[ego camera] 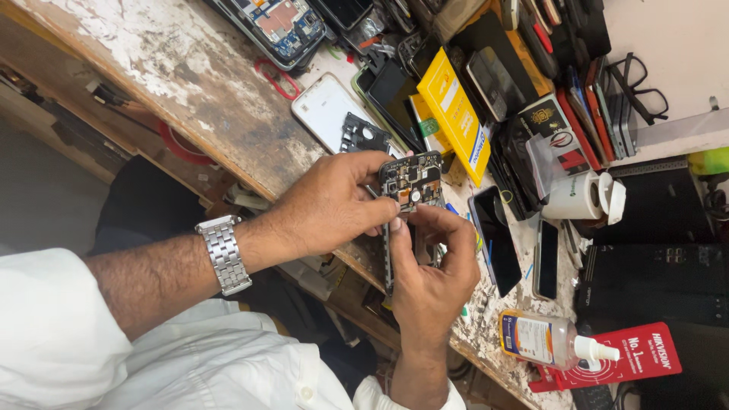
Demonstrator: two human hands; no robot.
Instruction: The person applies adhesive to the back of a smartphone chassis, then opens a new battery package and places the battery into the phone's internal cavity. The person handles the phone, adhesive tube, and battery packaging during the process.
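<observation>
Centre frame: left hand (334, 205) pinches the top of an opened phone (410, 199), circuit board exposed. Right hand (433, 277) grips its lower frame from below, fingers closed. A clear bottle (541, 339) lies at the lower right on the worn bench (190, 68).

Phone repair workshop: worn bench (190, 83) strewn with dismantled phones (277, 26).

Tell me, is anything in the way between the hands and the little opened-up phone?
Nothing visible is. The left hand and the right hand both already hold the opened phone with their fingers touching it, lifted above the worn workbench. The white phone and other phones lie beyond, not between.
</observation>
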